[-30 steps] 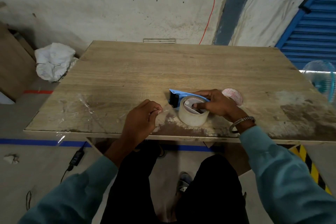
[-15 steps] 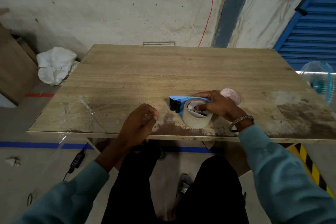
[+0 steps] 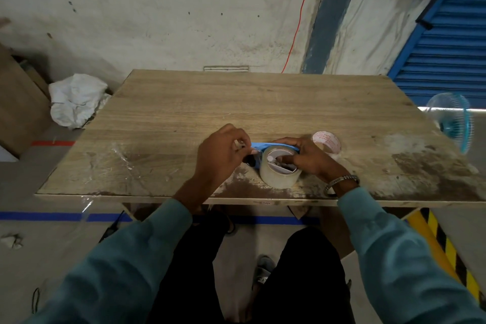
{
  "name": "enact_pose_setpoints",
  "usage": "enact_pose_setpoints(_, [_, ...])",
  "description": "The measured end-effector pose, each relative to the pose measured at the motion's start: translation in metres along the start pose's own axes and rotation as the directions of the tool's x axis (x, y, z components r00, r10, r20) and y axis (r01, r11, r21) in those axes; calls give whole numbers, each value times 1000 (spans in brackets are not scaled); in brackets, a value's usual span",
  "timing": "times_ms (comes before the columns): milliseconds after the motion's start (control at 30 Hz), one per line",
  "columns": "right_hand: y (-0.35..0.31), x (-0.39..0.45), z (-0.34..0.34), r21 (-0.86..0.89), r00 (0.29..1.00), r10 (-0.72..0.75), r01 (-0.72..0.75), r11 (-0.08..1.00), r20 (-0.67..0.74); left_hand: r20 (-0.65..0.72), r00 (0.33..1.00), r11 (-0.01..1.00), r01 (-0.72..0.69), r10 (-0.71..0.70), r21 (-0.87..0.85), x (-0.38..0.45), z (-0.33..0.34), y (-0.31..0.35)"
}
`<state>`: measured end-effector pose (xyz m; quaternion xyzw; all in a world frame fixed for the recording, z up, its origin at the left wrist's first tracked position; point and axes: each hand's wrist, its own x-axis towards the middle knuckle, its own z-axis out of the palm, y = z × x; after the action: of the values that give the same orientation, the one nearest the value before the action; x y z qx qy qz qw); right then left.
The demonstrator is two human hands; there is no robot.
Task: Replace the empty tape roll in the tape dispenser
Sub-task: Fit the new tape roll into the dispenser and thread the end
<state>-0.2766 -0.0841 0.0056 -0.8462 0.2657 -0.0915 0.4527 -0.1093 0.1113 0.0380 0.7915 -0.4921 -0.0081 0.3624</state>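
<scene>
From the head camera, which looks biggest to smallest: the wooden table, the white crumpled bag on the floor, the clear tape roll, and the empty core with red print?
1. Wooden table, by far the largest.
2. White crumpled bag; it lies farther away, so its true size is unsure.
3. Clear tape roll.
4. Empty core with red print, partly hidden behind the right hand.

White crumpled cloth (image 3: 76, 98) on floor far left; blue fan (image 3: 453, 122) far right; wood surface (image 3: 263, 102) stained along near edge.
</scene>
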Motion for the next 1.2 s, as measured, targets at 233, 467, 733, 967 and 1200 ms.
enact_pose_setpoints(233, [2,1,1,-28,999,-40,39,999,-29,11,996,996,87,-87,-20,18,16,1])
enact_pose_setpoints(467, [0,1,2,-24,998,-58,57,998,-30,8,1000,998,-10,10,58,23,19,0])
enact_pose_setpoints(733, [7,0,4,12,998,-46,47,999,-45,-93,996,1000,20,-20,3,5,21,-13])
enact_pose_setpoints(967, [3,2,0,35,1000,-20,20,999,-10,-38,992,972,108,-118,-209,20,18,-30])
enact_pose_setpoints(1200, [7,-3,4,43,998,-37,39,998,-52,-76,996,998,-40,43,39,1,27,-26])
